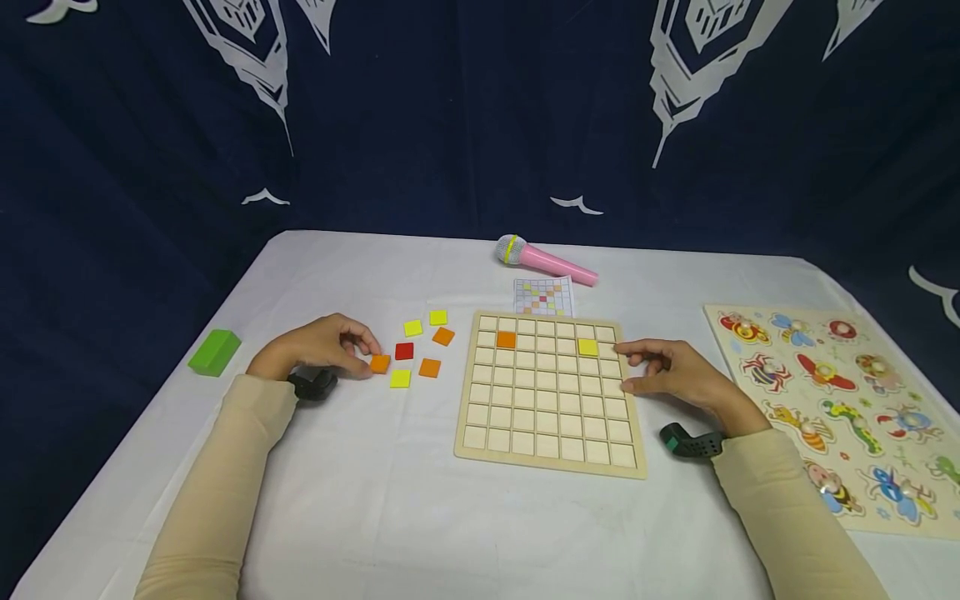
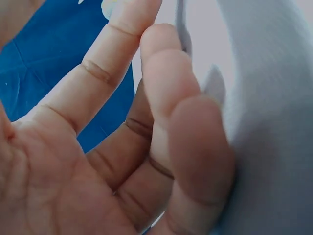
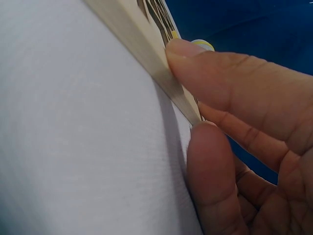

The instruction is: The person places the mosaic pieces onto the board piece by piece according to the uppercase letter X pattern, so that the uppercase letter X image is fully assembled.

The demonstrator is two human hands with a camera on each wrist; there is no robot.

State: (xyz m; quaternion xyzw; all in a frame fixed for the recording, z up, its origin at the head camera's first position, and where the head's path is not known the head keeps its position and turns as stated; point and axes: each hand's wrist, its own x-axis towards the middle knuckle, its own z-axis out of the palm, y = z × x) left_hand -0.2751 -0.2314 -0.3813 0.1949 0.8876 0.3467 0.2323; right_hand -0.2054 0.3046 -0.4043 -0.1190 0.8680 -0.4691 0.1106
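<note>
Sleeves, cream-coloured, are filling the bottom of the head view, both my forearms (image 1: 225,467) lying on the white tablecloth (image 1: 375,517) w/ a black wrist cam strapped on each.

L hand (image 1: 318,346) is resting at the edge of a loose cluster of small square tiles, fingertips touching an orange tile (image 1: 380,363); fingers are loosely bent. Can't tell if they're actually pinching it — the wrist view is showing only my palm and fingers (image 2: 161,98) against the cloth, no tile.

R hand (image 1: 671,375) is sitting at the right edge of the wooden grid board (image 1: 551,454), thumb and fingers (image 3: 230,73) touching its rim, loosely curled, not clasping it.

Board is lying flat, centre of the table, between my hands. Two tiles are sitting in its cells: an orange one (image 1: 506,339) near the top left, a yellow one (image 1: 588,347) near the top right, just beside my R fingertips.

Other loose tiles left of the board: red tile (image 1: 404,351), yellow and orange ones around it.

Behind the board: pattern card (image 1: 543,296), pink microphone (image 1: 543,259). Far left, green block (image 1: 214,352). Far right, insect puzzle board (image 1: 832,408).
</note>
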